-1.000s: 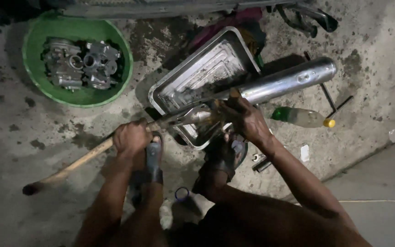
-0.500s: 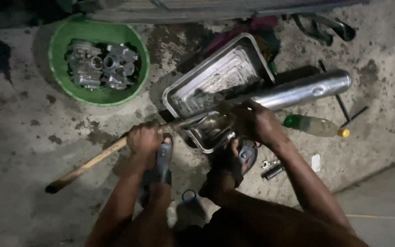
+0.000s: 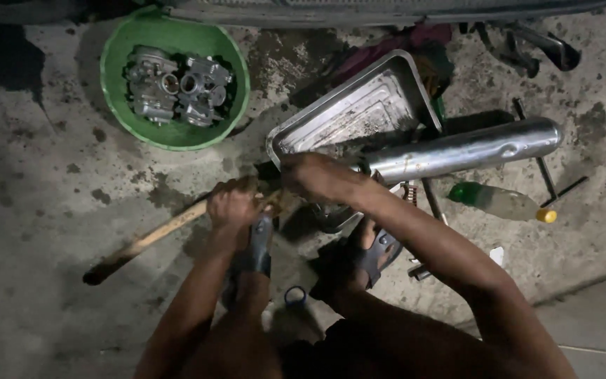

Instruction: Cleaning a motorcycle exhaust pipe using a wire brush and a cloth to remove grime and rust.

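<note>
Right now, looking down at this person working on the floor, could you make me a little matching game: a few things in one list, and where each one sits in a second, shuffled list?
Things:
1. grey engine parts
2. wooden handle
3. plastic bottle
4. shiny metal pipe

Places:
A. lying on the concrete, just below the pipe
B. gripped by the left hand
C. inside the green bowl
D. lying along the lower edge of the metal tray, right of the right hand

Pairs: 1-C, 2-B, 3-A, 4-D
</note>
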